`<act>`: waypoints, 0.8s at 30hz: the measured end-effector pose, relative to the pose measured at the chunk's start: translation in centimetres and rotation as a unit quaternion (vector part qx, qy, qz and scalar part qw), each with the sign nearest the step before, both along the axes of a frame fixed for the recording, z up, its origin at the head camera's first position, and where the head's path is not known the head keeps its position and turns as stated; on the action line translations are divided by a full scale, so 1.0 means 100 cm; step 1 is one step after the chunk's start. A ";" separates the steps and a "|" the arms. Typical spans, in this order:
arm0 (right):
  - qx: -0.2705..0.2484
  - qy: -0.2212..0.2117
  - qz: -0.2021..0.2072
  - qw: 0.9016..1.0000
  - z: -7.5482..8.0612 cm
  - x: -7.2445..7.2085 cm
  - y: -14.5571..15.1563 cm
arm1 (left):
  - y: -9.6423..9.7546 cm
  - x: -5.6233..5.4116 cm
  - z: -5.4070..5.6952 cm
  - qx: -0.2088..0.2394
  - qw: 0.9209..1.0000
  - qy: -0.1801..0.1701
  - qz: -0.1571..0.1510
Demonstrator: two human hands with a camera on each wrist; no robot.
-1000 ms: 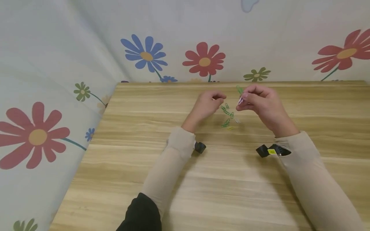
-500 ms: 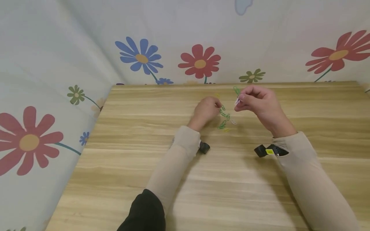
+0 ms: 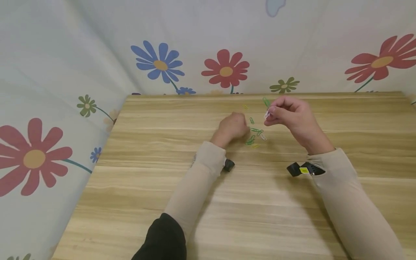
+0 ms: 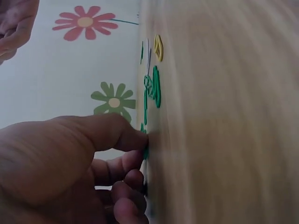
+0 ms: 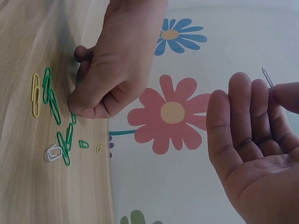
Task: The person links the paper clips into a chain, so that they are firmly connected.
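A pale backdrop [image 3: 208,21] printed with flowers rises behind the back edge of the wooden worktop [image 3: 130,187]; beige sleeves [image 3: 344,191] cover both forearms, and each wrist carries a black camera [image 3: 294,169]; the right hand [image 3: 294,119], raised above the worktop toward its back edge, pinches a linked pair between thumb and fingertip, a green clip [image 3: 266,102] with a white clip [image 3: 267,114]; the left hand [image 3: 231,127], down at the surface and nearer the left edge, has thumb and forefinger closed on a further green clip [image 5: 73,118], mostly hidden by them.

Between the hands lie loose paper clips: a lone green one [image 3: 251,120]; two green ones [image 3: 255,130] beside a loose white one [image 3: 263,137]; a green pair [image 3: 250,140], near a yellow one [image 3: 256,146]; another yellow one [image 3: 245,107], closest to the back edge.
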State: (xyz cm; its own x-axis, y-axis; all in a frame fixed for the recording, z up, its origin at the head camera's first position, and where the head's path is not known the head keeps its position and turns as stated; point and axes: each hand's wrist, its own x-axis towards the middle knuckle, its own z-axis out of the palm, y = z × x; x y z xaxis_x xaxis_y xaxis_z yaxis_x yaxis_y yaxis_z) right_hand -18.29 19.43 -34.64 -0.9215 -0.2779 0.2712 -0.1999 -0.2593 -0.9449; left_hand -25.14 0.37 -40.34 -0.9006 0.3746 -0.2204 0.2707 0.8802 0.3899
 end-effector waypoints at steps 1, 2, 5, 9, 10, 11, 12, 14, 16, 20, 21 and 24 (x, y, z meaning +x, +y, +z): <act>0.003 -0.001 -0.002 1.000 0.000 0.000 0.000 | 0.000 0.001 0.002 -0.007 1.000 -0.006 -0.003; 0.006 -0.001 -0.005 1.000 0.001 0.000 -0.001 | -0.001 0.002 0.004 -0.015 1.000 -0.014 -0.006; 0.013 -0.004 -0.011 1.000 0.002 0.001 -0.001 | -0.002 0.004 0.008 -0.028 0.999 -0.029 -0.010; 0.020 -0.007 -0.011 1.000 0.003 0.003 -0.002 | -0.002 0.007 0.011 -0.037 0.999 -0.033 -0.020; 0.022 -0.007 -0.011 1.000 0.003 0.003 -0.002 | -0.002 0.007 0.011 -0.039 0.998 -0.031 -0.025; 0.024 -0.008 -0.012 1.000 0.003 0.003 -0.002 | -0.002 0.008 0.011 -0.040 0.998 -0.028 -0.032; 0.026 -0.008 -0.011 1.000 0.003 0.003 -0.002 | -0.002 0.008 0.011 -0.039 0.998 -0.025 -0.039; 0.030 -0.009 -0.011 0.999 0.002 0.003 -0.001 | -0.003 0.007 0.010 -0.034 0.998 -0.024 -0.053; 0.035 -0.008 -0.011 0.999 0.002 0.003 0.000 | -0.006 0.005 0.011 -0.016 0.997 -0.031 -0.064; 0.041 -0.007 -0.013 0.999 0.002 0.003 0.002 | -0.016 0.002 0.017 0.078 0.994 -0.042 -0.063; 0.043 -0.007 -0.013 0.999 0.002 0.004 0.002 | -0.018 0.002 0.020 0.105 0.992 -0.040 -0.061; 0.050 -0.006 -0.017 0.999 0.003 0.004 0.001 | -0.026 0.002 0.030 0.186 0.980 -0.016 -0.069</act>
State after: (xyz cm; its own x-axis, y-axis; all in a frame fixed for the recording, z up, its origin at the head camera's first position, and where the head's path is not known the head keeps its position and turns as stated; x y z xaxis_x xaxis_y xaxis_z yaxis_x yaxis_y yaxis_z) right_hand -17.87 19.54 -34.35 -0.9336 -0.2721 0.2332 -0.1960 -0.1573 -0.9679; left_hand -24.96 -2.20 -37.36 -0.8302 0.5528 -0.0721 0.3601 0.6305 0.6876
